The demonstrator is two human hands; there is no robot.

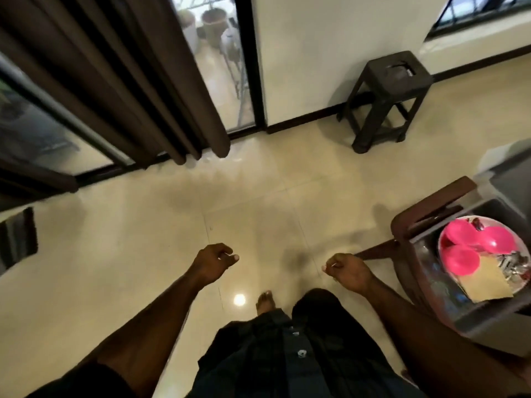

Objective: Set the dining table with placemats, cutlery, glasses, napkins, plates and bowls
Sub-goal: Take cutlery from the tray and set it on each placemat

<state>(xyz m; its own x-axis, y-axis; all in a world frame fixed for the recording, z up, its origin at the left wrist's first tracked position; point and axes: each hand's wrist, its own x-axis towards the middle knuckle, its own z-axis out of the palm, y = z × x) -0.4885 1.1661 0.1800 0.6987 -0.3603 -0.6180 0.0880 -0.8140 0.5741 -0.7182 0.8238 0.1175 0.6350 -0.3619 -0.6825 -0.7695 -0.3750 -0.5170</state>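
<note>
No brand, label or writing is legible anywhere in the head view; the frame is motion-blurred.

Left hand (214, 261): held out over the floor (143, 239), fingers loosely curled, nothing in it. Right hand (349, 271): also over the floor, fingers curled in, thumb against the forefinger; nothing seen held. The two hands are well apart from each other and level.

Task items: a round tray (517, 242) sits at the right edge of the frame on a grey surface behind a dark wooden chair (425, 214). In the tray are three pink bowls (462, 259), a tan folded napkin (485, 282) and a pile of metal cutlery (514, 264), too blurred to count. The tray lies to the right of the right hand, apart from it, with the chair arm between them.

Other: a dark stool (388, 101) stands by the white wall; brown curtains (115, 81) hang at the glass door. A bare foot (265, 301) is on the floor between the hands.
</note>
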